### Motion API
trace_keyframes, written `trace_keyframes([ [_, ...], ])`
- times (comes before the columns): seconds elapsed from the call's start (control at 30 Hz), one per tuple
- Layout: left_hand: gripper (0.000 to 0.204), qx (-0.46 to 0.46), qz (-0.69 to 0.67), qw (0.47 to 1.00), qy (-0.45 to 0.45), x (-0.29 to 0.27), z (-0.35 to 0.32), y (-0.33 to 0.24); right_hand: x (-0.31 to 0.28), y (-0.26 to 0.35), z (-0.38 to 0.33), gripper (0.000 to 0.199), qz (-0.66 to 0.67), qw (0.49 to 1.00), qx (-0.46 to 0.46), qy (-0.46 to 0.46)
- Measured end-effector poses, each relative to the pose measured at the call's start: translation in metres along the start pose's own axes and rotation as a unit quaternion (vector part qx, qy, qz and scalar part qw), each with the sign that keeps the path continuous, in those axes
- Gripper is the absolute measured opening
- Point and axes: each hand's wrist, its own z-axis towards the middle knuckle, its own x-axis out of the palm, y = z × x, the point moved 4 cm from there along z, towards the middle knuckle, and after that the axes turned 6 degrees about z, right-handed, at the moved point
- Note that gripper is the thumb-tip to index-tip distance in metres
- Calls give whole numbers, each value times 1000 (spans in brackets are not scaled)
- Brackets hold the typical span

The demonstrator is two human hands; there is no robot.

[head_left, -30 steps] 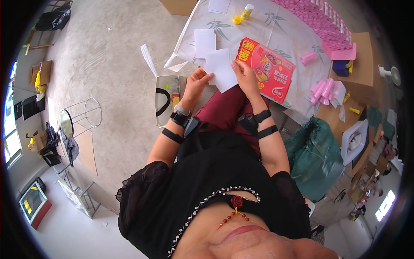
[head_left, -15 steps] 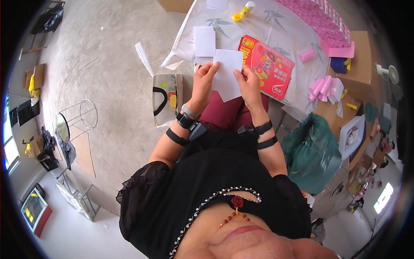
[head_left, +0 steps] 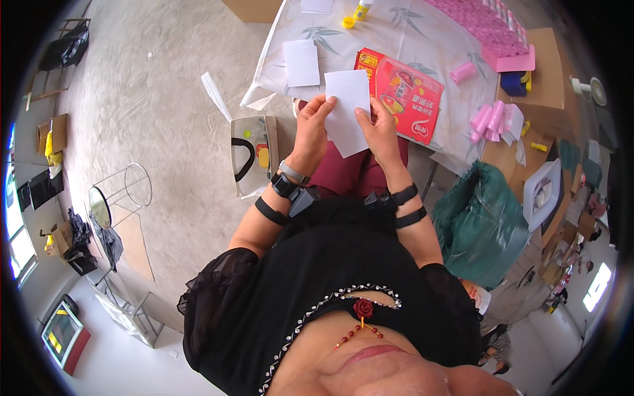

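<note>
Between my two hands is a white sheet of paper, held above my lap at the table's near edge. My left hand pinches its left side, thumb on top. On its right side my right hand grips the same way, thumb flat against the face. The sheet's lower end tapers toward a point. A small stack of white paper lies on the table to the left of it. Just right of the sheet lies a red printed cardboard piece, partly covered by it.
A glue stick and its yellow cap are at the back of the table. Pink rolls lie at the right edge. A tote bag stands on the floor left of my knees; a green sack is at my right.
The view has shifted slightly, so the table and its contents appear further left. Both hands still hold the sheet, now angled a little differently.
</note>
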Motion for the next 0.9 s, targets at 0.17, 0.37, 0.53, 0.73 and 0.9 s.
trace_keyframes([
  [0.17,19,-40,-9,999,12,6,-6,-4,-12,0,-7,26,-23,1000,-10,-6],
  [0.37,22,-56,18,998,-32,-5,-10,6,-32,1,-9,21,-1,997,-53,-61],
  [0.53,19,2,36,999,-39,-7,-10,7,-50,-5,-12,23,38,993,-46,-102],
  [0.73,19,-4,187,982,-15,-27,-14,10,-46,-10,-16,24,84,991,-24,-103],
  [0.9,27,-4,208,978,-3,1,-34,6,-27,-16,-14,22,85,991,-24,-99],
])
